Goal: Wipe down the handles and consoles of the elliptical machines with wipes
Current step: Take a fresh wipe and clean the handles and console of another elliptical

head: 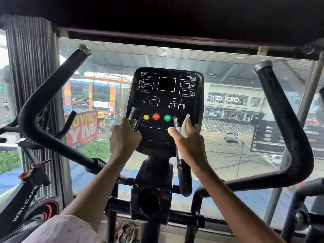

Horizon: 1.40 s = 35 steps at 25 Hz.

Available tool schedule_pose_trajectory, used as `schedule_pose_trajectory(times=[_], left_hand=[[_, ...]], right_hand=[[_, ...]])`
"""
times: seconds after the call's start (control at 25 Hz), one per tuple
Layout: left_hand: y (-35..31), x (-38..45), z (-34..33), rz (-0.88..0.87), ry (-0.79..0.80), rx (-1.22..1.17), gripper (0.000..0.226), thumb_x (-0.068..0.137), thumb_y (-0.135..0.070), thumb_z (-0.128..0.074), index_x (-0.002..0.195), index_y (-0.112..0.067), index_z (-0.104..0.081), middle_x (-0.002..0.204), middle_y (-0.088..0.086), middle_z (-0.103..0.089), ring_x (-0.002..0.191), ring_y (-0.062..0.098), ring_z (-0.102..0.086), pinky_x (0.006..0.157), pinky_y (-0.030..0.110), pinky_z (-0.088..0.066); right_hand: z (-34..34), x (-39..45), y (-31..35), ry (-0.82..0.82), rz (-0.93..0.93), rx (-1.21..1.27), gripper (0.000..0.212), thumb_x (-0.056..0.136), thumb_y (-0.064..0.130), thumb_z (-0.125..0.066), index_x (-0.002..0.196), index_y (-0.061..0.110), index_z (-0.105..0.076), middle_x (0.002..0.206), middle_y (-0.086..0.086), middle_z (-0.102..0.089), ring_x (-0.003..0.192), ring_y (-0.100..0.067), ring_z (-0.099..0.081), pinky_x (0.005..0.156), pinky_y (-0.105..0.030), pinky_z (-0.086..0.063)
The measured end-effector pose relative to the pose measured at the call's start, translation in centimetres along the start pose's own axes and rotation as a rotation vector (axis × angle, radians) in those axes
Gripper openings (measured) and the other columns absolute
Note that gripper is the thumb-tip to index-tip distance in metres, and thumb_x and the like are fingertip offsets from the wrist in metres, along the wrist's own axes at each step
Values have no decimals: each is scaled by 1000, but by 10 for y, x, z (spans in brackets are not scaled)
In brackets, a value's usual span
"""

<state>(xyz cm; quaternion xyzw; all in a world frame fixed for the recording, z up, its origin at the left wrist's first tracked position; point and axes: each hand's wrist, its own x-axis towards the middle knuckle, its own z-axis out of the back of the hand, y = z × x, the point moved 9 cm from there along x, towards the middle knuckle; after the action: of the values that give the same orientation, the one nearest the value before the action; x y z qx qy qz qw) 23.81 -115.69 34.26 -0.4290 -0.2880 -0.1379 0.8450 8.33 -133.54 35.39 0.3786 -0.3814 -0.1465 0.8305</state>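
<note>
I see my left hand [124, 135] curled round the left inner grip [134, 118] to steady me, while my right hand [187, 137] presses a white wipe [185, 126] around the right grip [177, 127], just below the console [166, 102].

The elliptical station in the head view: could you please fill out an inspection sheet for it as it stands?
Surface: console upright, displays dark; yellow, red STOP and green START buttons visible.
Job's things: white wipe held against the right inner grip; long black swing handles on both sides, untouched.
Clutter: bundle of cloth on the floor by the base.
Grippers: left hand grips the left inner grip; right hand curls round the wipe and the right inner grip.
Cables: red wire on the neighbouring bike.
Surroundings: window overlooking a street with shops.
</note>
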Motion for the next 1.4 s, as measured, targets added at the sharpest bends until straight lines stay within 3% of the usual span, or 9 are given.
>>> schedule_pose_trajectory(times=[0.08,0.24,0.36,0.44,0.52,0.68,1.12,1.28,1.4], left_hand=[[-1,0,0,1,1,9,26,79,-18,-63,99,-10,-48,81,9,-57,72,33,-56,59,36,-44],[-3,-2,3,8,6,23,25,81,-17,-62,99,-9,-47,79,7,-52,71,31,-49,60,35,-38],[-3,-3,4,5,9,10,27,81,-17,-62,102,-9,-48,78,6,-52,72,30,-49,60,36,-38],[-2,-3,3,-4,8,-7,26,80,-16,-62,101,-9,-48,75,5,-51,69,30,-51,57,34,-37],[-1,-1,3,-3,4,-14,26,80,-16,-62,101,-9,-49,76,6,-54,68,30,-52,56,34,-38],[0,-1,2,3,11,-21,25,79,-16,-61,101,-9,-50,78,8,-55,70,31,-51,59,35,-38],[0,-4,4,3,8,-46,24,80,-12,-60,102,-9,-51,68,-1,-46,61,23,-46,57,33,-37],[0,-5,6,29,11,-35,22,79,-11,-60,99,-9,-50,68,0,-44,57,19,-41,57,33,-34],[0,-5,6,29,13,-40,23,80,-13,-61,99,-10,-50,68,0,-43,55,16,-38,55,31,-32]], right_hand=[[0,-6,-15,43,-36,-6,71,71,64,-49,131,27,-56,131,-3,-62,132,-27,-49,109,-47,-40],[3,14,-15,195,-236,301,42,72,64,-54,78,22,-54,77,0,-51,76,-18,-51,68,-34,-38],[0,14,-3,125,-49,158,62,74,65,-50,114,19,-61,117,-5,-64,114,-24,-56,95,-42,-45],[-14,-8,-6,114,110,-79,93,79,67,-44,158,24,-19,166,4,-20,154,-17,-13,123,-42,-16],[-16,-26,-15,80,258,-301,102,81,72,-40,159,29,11,166,16,15,152,-7,21,120,-47,1],[-9,-9,-12,-4,337,-509,101,84,81,-29,159,26,13,165,15,21,148,-10,31,121,-62,0],[17,-13,-2,-40,580,-904,90,94,74,-29,161,19,-5,168,10,6,152,-20,24,112,-36,-7],[15,-14,-8,25,677,-979,90,94,76,-24,161,19,-4,169,6,4,154,-24,18,121,-63,-9],[18,-23,-14,63,820,-1122,90,94,77,-23,161,20,-7,169,6,-1,155,-26,12,118,-66,-10]])
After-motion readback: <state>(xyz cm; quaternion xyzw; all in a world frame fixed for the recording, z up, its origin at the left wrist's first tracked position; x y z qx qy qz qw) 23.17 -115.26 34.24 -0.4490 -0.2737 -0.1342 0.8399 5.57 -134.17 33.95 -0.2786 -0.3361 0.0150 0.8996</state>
